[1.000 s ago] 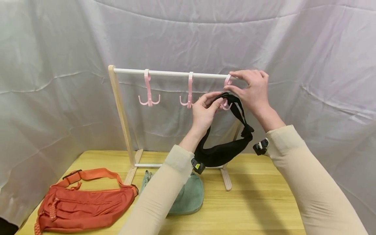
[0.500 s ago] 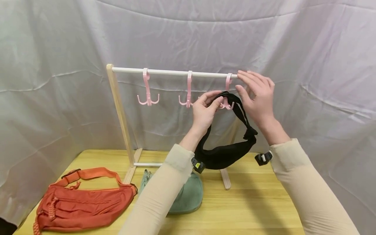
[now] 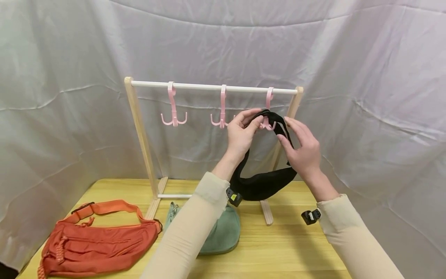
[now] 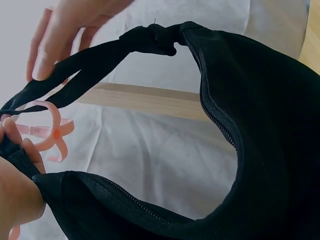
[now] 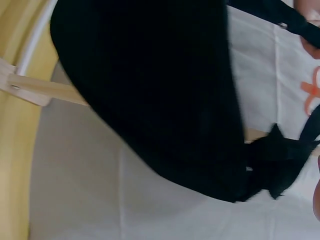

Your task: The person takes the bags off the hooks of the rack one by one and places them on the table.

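Observation:
A black zippered bag point(image 3: 261, 188) hangs from its knotted strap point(image 4: 95, 62) at the right end of the rack. My left hand point(image 3: 241, 131) pinches the top of that strap beside the rightmost pink hook point(image 3: 269, 99). The hook's curved prongs point(image 4: 55, 132) show close to the strap in the left wrist view; whether the strap bears on a prong I cannot tell. My right hand point(image 3: 304, 149) is at the strap's right side, thumb and fingers spread apart, fingertips by the cloth. In the right wrist view the bag's dark body point(image 5: 150, 90) fills much of the picture.
The wooden rack point(image 3: 141, 131) carries a white bar point(image 3: 198, 86) with two more pink hooks, one at left point(image 3: 174, 104) and one in the middle point(image 3: 223, 104). On the table point(image 3: 289, 248) lie a red-orange waist bag point(image 3: 101, 246) and a green bag point(image 3: 223, 232), partly behind my left arm.
My right hand has left the rightmost hook's top, moved right along the bar, then come down to the strap's right side. My left hand stays pinching the strap.

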`<state>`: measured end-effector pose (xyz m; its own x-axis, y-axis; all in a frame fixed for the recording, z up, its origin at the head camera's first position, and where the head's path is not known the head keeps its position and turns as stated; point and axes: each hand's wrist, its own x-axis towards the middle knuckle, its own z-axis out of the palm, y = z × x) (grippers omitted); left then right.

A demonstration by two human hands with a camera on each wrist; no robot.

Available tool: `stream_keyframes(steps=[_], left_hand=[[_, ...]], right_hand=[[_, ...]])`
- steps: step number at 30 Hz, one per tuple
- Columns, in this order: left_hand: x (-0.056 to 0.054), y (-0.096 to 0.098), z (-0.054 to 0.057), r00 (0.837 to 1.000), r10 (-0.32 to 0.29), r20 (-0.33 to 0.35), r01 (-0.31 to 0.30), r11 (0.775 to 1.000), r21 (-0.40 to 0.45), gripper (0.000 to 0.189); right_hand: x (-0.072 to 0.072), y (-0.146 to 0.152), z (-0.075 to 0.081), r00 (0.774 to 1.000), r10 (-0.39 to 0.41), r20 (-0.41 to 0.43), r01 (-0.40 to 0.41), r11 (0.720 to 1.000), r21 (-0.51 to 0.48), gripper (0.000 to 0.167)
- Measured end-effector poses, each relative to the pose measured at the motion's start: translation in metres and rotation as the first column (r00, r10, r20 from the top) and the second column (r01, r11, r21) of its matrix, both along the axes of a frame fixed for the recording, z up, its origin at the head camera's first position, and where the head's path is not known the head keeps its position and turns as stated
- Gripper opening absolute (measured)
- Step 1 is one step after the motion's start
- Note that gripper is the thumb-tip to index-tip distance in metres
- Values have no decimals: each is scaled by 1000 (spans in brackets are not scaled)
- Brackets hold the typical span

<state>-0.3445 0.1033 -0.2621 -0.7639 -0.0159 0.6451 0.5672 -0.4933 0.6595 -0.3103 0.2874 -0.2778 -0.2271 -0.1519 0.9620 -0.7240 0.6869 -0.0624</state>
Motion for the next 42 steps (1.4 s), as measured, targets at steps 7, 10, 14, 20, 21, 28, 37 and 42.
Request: stream_keyframes(steps=[7,10,14,20,21,28,37,42], left_hand=[[-2,2,-2,1000,-9,-6,9,1000,13,26],[-1,3,-1,1000,-7,-9,8,1000,23,26],[-1,3,-1,1000,-6,-7,6,1000,31,26],[-2,3,0,1000,4,7,-4,999,40,26],[-2,3,0,1000,7,9,-8,999,43,25],[-4,2,2,1000,14,8,-14,999,36,26],[-4,1,4,1000,11,23,-12,1000,26,26],[-4,-1,6,999,37,12,-37,999,3,26]], right_hand=[[-3,1,-17,998,0,65,2,999,-34,67],[-4,0,-20,998,9,69,-5,999,-54,70],[-7,1,-21,998,20,52,-16,997,-70,63],[-9,1,-16,999,35,15,-33,996,-85,49],[-9,2,-15,999,33,10,-32,996,-84,49],[-13,6,-7,1000,1,-30,-4,997,-82,44],[-14,8,2,998,-12,-61,5,995,-100,39],[-13,8,7,997,-16,-70,9,994,-106,38]])
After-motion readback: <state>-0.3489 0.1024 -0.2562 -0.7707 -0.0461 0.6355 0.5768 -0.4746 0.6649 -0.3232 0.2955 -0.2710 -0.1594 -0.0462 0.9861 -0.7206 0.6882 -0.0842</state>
